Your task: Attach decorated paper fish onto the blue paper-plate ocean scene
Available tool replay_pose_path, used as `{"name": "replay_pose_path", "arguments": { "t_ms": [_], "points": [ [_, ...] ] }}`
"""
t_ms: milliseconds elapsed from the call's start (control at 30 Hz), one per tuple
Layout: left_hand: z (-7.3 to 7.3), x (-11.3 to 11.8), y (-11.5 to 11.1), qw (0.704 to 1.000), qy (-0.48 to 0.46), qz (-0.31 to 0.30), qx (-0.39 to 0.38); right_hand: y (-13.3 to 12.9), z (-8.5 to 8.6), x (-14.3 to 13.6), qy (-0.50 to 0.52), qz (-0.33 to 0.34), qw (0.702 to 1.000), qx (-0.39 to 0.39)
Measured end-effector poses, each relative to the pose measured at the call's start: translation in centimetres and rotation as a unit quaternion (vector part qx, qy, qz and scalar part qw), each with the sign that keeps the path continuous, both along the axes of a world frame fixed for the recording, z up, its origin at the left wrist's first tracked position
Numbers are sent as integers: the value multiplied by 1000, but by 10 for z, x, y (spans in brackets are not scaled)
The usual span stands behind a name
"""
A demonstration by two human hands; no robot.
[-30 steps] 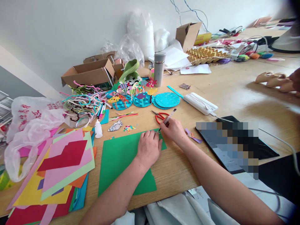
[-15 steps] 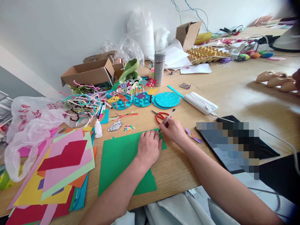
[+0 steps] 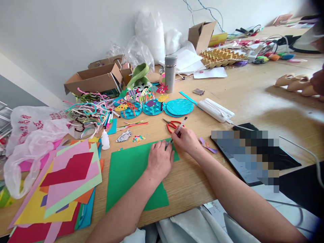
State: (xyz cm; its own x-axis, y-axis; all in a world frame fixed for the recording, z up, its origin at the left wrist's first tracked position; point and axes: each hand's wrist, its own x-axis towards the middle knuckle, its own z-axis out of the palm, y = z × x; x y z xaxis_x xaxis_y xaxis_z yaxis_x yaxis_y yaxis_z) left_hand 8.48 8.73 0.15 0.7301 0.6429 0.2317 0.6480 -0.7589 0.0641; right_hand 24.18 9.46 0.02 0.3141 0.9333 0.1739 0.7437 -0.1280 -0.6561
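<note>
My left hand [image 3: 160,160] lies palm down on a sheet of green paper [image 3: 131,179], fingers stretched toward its far edge. A small greyish piece [image 3: 167,144] shows by those fingertips; what it is I cannot make out. My right hand [image 3: 186,140] grips a pen [image 3: 181,123], its tip down at the paper's upper right corner, close to the left fingertips. Just behind the pen lie red-handled scissors [image 3: 172,126]. Left of them, beyond the sheet, are a fish cutout [image 3: 123,135] in black and white and a pile of colourful paper bits [image 3: 139,138].
Coloured paper sheets [image 3: 68,175], a glue bottle [image 3: 105,140] and pipe cleaners [image 3: 88,113] lie on the left. Behind stand blue discs bearing paper fish [image 3: 152,104] and a grey flask [image 3: 170,74]. A power bank [image 3: 215,109] and a tablet [image 3: 227,160] lie right. Another person's hand [image 3: 318,81] is at the right edge.
Both hands keep nearly the same place, the pen tip still by the left fingertips. A little more of the greyish piece shows there. The whole view has shifted slightly.
</note>
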Motion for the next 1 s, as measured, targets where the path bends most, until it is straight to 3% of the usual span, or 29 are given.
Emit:
{"name": "replay_pose_path", "arguments": {
  "t_ms": [1000],
  "points": [
    [2, -2, -1, 1000, 6, -1, -7, -5, 6, 2, -35, 5, 999, -27]
  ]
}}
